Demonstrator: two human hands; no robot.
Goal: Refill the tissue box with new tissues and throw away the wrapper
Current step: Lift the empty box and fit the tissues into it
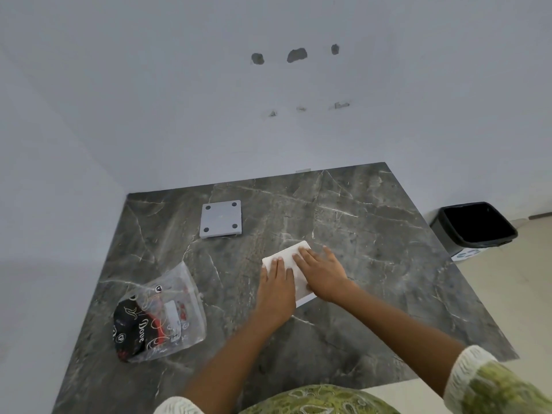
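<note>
A white stack of tissues (289, 254) lies flat near the middle of the dark marble table (373, 234). My left hand (276, 286) rests palm-down on its left part. My right hand (322, 273) presses flat on its right part, fingers spread. An empty clear plastic wrapper (161, 316) with black and red print lies crumpled at the table's left front. A grey square plate (221, 218) with four dark dots, perhaps the tissue box's base, sits further back.
A black-lined waste bin (475, 225) stands on the floor beyond the table's right edge. A white wall (268, 130) runs behind and to the left of the table.
</note>
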